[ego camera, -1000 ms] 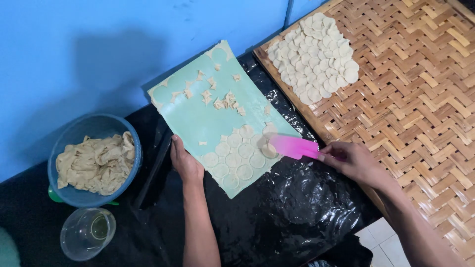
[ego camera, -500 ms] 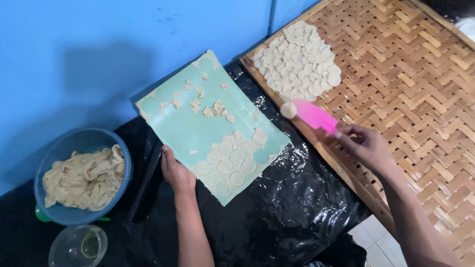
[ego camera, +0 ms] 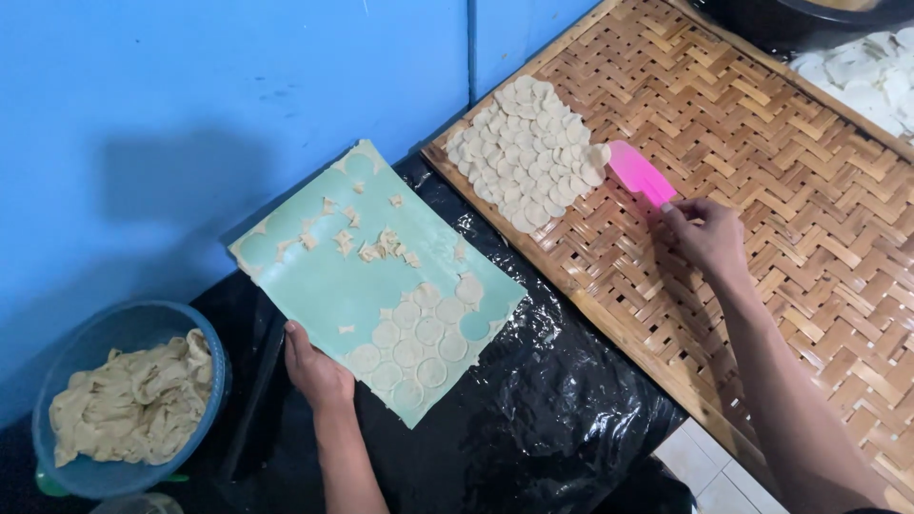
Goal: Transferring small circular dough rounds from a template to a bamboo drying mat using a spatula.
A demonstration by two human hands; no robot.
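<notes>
At far left I see a blue bowl of dough scraps. My left hand grips the near edge of the teal mat, which carries cut dough rounds on the black-covered bench. My right hand grips a pink spatula, its tip touching the heap of rounds on the woven bamboo tray.

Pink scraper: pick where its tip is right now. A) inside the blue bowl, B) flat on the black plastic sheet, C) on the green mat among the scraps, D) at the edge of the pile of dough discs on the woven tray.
D: the right hand holds the pink scraper over the woven tray, its tip against the pile of dough discs, away from the green mat.
</notes>
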